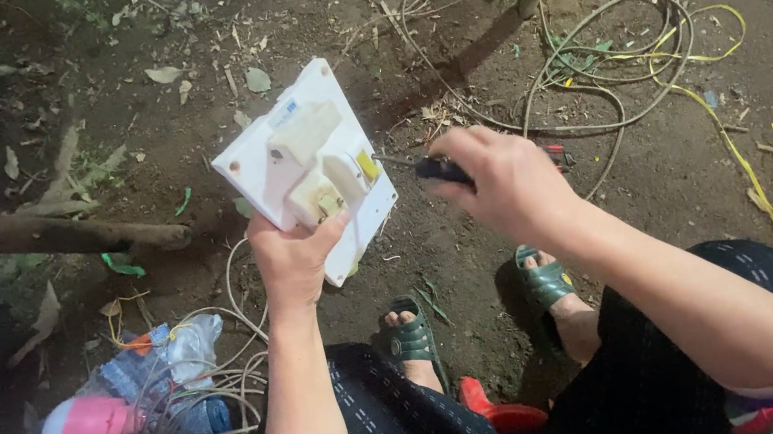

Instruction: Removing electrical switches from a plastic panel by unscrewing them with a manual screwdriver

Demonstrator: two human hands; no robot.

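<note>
2 bare hands work over dark soil. Left hand (291,256) grips the lower edge of a white switch board (304,168), holding it tilted above the ground, back side up. Right hand (493,182) is closed around a dark-handled screwdriver (420,168), its tip touching the board's right side. Grey and yellow wires (645,50) lie tangled beyond.
</note>
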